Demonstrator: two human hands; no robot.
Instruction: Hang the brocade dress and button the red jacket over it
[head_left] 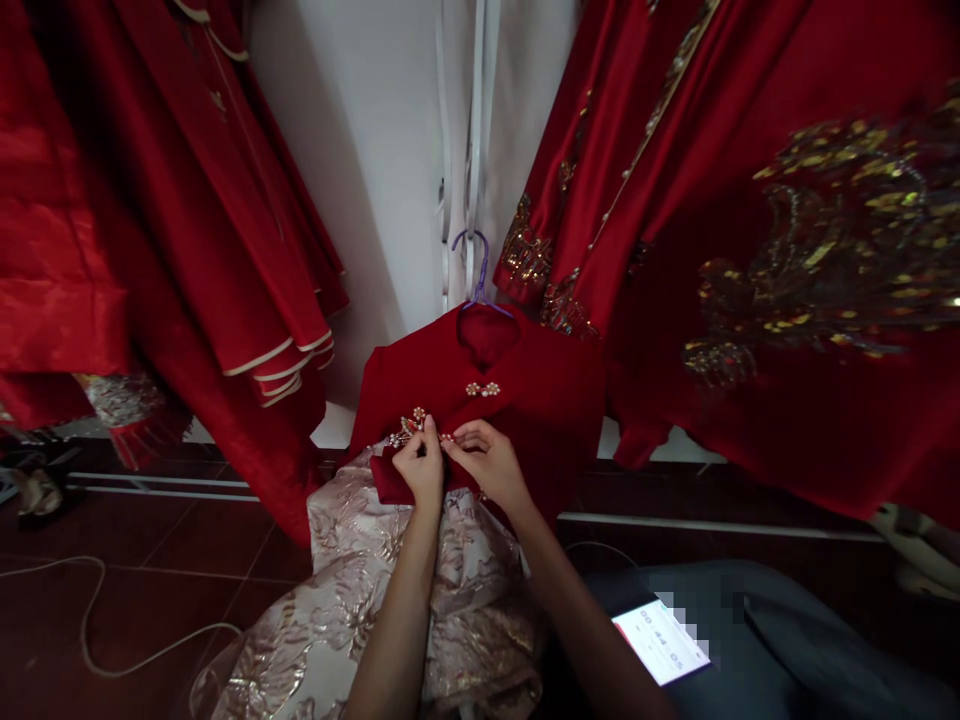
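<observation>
The right hand's grip point(491, 458) is closed to a pinch, with thumb and fingertips on a small clasp point(448, 438). The left hand's grip point(421, 458), just beside, is closed on the front of the red jacket point(551, 400); its exact hold is partly hidden. The jacket hangs on a purple hanger point(481, 275). Another clasp point(482, 389) sits below its neck edge. Under the forearms is a pale brocade point(345, 590), and a phone point(660, 645) lies to the right.

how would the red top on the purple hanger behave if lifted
The red top would probably flop, its cloth looking soft. The purple hanger at its neck may keep the shoulders spread. The knobbly upper clasp might snag.
</observation>
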